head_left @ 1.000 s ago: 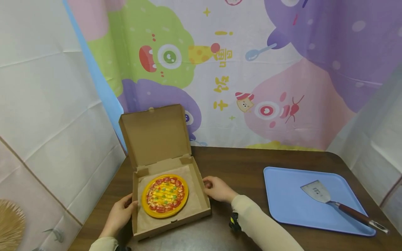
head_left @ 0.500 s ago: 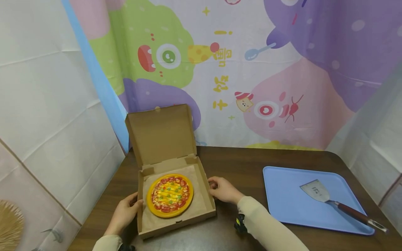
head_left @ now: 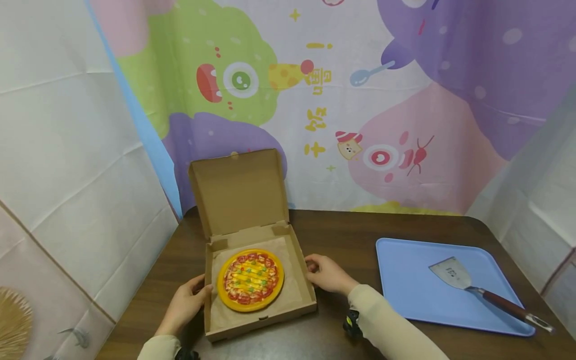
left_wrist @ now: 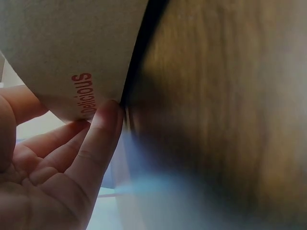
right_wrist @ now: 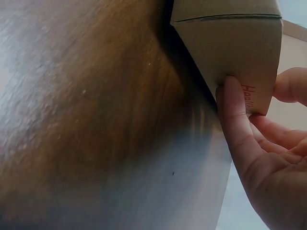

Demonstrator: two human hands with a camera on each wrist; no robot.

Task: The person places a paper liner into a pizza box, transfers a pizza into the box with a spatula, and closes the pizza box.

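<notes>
A cardboard pizza box (head_left: 291, 300) stands on the brown table with its lid (head_left: 243, 195) raised at the back. Inside, on brown paper, lies a round pizza (head_left: 250, 280) with a yellow rim, red slices and green bits. My left hand (head_left: 182, 305) grips the box's left wall, thumb over the rim and fingers on the outside. On the opposite side my right hand (head_left: 330, 274) holds the right wall the same way. Both wrist views show fingertips pressed low on the outer walls, by red printed lettering.
To the right lies a blue tray (head_left: 400, 280). A spatula (head_left: 454, 274) with a dark wooden handle rests on it, the handle's end beyond the tray's edge. A printed curtain (head_left: 315, 190) hangs behind the table (head_left: 342, 227), and white cloth walls flank it.
The box, with the pizza in it and its lid up, has slid steadily to the right along the table. Both hands have moved with it. The tray and spatula stay put.
</notes>
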